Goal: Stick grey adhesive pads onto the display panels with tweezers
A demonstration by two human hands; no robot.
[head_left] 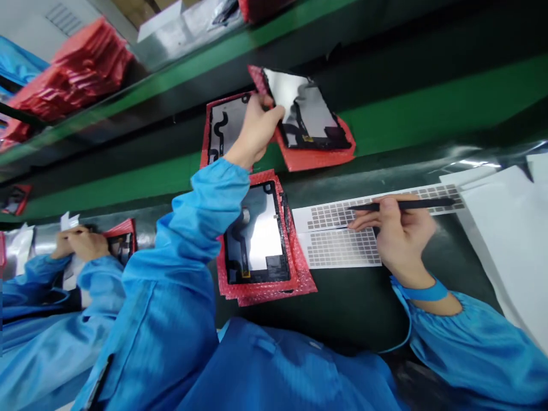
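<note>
My left hand [259,128] is closed on the left edge of a tablet screen [319,114], which lies tilted on red bubble wrap [319,158] over the green belt. Partly behind that hand is another screen [225,128] on red wrap. In front of me, a third screen [261,237] rests on stacked red bubble-wrap sheets [278,294], with dark flex cable and a bright reflection on its back. My right hand [402,234] holds slim black tweezers [411,204], their tip to the left, above sheets of small grey stickers [342,249].
White paper sheets [509,222] lie at the right. A green-edged shelf [180,74] runs above the belt [449,105], with a pile of red wrap packs [81,74] at upper left. At left, a co-worker's hands [81,242] work near another wrapped panel [122,240].
</note>
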